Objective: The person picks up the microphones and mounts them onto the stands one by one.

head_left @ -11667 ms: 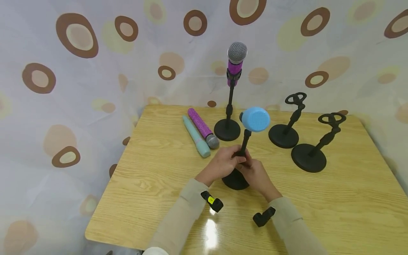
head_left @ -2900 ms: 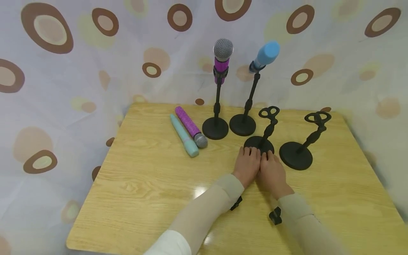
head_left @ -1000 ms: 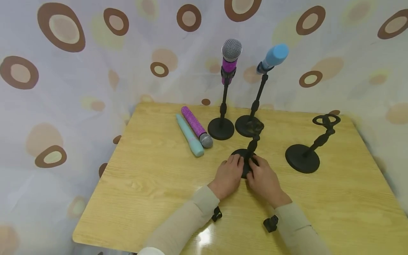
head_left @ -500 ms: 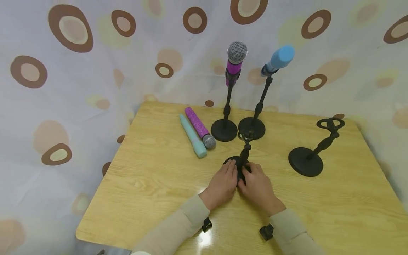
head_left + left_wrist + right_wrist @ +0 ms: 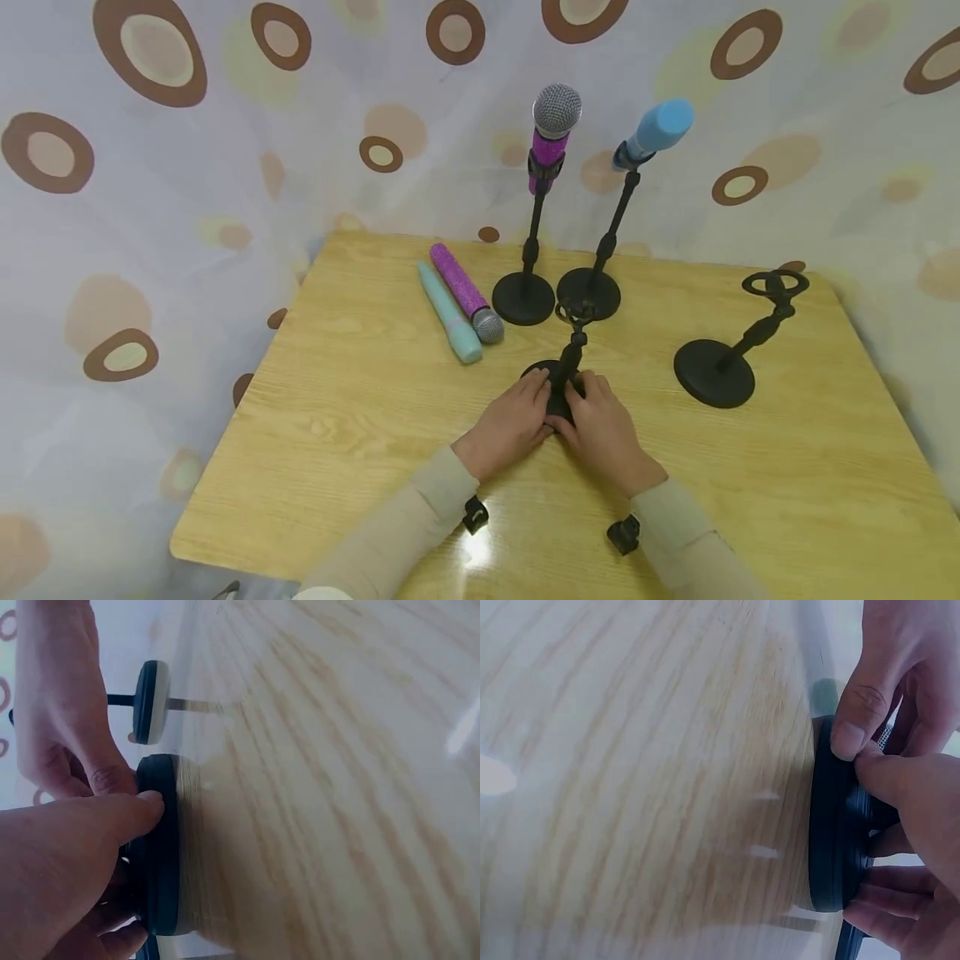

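Note:
An unfilled black microphone stand [image 5: 570, 357] with a ring clip stands in front of me. Both hands hold its round base [image 5: 166, 840]. My left hand [image 5: 512, 423] is on the left side of the base, its thumb [image 5: 142, 814] against the rim. From the right, my right hand [image 5: 606, 433] grips the base, its fingers [image 5: 889, 900] bent over the top. The thumbs meet at the near edge. Behind it are a stand bearing a purple microphone [image 5: 550, 148] with a silver head and another bearing a blue microphone [image 5: 660, 132].
A mint microphone [image 5: 450, 315] and a glittery purple microphone [image 5: 467, 287] lie side by side on the wooden table [image 5: 315, 467], left of the stands. Another black stand [image 5: 716, 372] with an unfilled clip stands on the right. A patterned cloth [image 5: 225, 150] hangs behind.
The stand with the blue microphone, gripped in the oldest frame, now stands at the back. Both hands have since brought an unfilled stand left and nearer; over the last half second it barely moves.

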Motion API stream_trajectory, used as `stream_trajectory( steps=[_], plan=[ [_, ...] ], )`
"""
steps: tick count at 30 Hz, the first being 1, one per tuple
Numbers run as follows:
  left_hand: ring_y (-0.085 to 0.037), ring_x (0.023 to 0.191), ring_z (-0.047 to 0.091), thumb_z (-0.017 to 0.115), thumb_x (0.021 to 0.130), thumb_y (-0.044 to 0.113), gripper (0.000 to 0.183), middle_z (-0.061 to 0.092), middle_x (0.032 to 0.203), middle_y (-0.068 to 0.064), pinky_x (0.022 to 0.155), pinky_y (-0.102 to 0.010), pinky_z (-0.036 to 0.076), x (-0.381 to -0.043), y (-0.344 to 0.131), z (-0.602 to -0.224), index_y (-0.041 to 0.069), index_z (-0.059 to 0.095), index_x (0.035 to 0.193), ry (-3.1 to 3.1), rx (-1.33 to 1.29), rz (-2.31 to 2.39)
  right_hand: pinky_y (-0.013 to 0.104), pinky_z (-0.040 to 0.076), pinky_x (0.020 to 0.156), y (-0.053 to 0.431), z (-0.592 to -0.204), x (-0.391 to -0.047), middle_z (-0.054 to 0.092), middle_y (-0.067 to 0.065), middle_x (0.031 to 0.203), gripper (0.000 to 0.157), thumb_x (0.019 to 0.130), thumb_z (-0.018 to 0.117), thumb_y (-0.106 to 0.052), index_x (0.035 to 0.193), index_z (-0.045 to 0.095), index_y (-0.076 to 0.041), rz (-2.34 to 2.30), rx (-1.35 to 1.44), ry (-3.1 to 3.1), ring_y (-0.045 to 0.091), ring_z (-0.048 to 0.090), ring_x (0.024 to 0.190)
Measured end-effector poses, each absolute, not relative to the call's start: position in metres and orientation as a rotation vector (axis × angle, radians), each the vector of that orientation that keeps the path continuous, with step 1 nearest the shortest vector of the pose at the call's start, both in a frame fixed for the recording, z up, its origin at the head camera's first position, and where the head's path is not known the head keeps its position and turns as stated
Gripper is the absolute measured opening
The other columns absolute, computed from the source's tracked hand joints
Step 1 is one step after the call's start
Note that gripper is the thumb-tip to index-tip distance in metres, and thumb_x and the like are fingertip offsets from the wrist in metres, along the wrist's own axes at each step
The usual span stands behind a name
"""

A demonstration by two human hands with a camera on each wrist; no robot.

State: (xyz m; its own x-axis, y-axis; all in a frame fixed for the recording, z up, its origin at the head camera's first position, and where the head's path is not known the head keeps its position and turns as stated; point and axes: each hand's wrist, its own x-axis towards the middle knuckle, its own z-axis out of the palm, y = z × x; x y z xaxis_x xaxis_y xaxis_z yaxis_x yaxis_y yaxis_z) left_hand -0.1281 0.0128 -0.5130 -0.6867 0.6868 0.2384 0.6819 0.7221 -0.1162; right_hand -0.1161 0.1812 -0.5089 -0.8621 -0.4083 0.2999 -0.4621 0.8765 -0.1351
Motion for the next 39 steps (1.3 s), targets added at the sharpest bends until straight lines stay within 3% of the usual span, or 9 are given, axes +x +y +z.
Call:
stream_trajectory(
  steps=[9, 13, 20, 39],
  plan=[
    [-0.028, 0.125, 0.041, 0.054, 0.088, 0.037, 0.058, 0.045, 0.131, -0.021, 0.104, -0.031, 0.034, -0.125, -0.004, -0.509, -0.007, 0.047, 0.124, -2.655, -1.103, -0.075, 0.044, 0.045, 0.086, 0.168, -0.508, -0.112, 0.048, 0.023, 0.115, 0.054, 0.08, 0.065, -0.034, 0.116, 0.055, 0.005, 0.341, 0.704, -2.758, 0.035, 0.047, 0.102],
    [-0.029, 0.125, 0.041, 0.055, 0.088, 0.035, 0.058, 0.044, 0.131, -0.022, 0.104, -0.032, 0.034, -0.124, -0.009, -0.509, -0.008, 0.045, 0.125, -2.647, -1.12, -0.104, 0.045, 0.041, 0.095, 0.164, -0.512, -0.11, 0.039, 0.025, 0.13, 0.061, 0.082, 0.064, -0.029, 0.125, 0.045, 0.009, 0.399, 0.753, -2.764, 0.036, 0.042, 0.118],
    [-0.027, 0.126, 0.039, 0.06, 0.085, 0.028, 0.055, 0.043, 0.133, -0.019, 0.105, -0.031, 0.032, -0.125, -0.012, -0.51, -0.005, 0.045, 0.127, -2.655, -1.122, -0.131, 0.045, 0.031, 0.104, 0.163, -0.522, -0.107, 0.016, 0.023, 0.146, 0.081, 0.083, 0.061, -0.037, 0.139, 0.02, 0.007, 0.457, 0.777, -2.82, 0.034, 0.024, 0.133],
    [-0.025, 0.124, 0.043, 0.039, 0.093, 0.016, 0.039, 0.048, 0.129, -0.018, 0.104, -0.029, 0.033, -0.119, -0.009, -0.51, -0.004, 0.048, 0.125, -2.504, -1.092, 0.213, 0.045, 0.02, 0.11, 0.165, -0.535, -0.107, 0.016, 0.032, 0.142, 0.078, 0.089, 0.05, -0.041, 0.135, 0.02, 0.015, 0.115, 0.8, -2.89, 0.038, 0.014, 0.135]
  ],
)
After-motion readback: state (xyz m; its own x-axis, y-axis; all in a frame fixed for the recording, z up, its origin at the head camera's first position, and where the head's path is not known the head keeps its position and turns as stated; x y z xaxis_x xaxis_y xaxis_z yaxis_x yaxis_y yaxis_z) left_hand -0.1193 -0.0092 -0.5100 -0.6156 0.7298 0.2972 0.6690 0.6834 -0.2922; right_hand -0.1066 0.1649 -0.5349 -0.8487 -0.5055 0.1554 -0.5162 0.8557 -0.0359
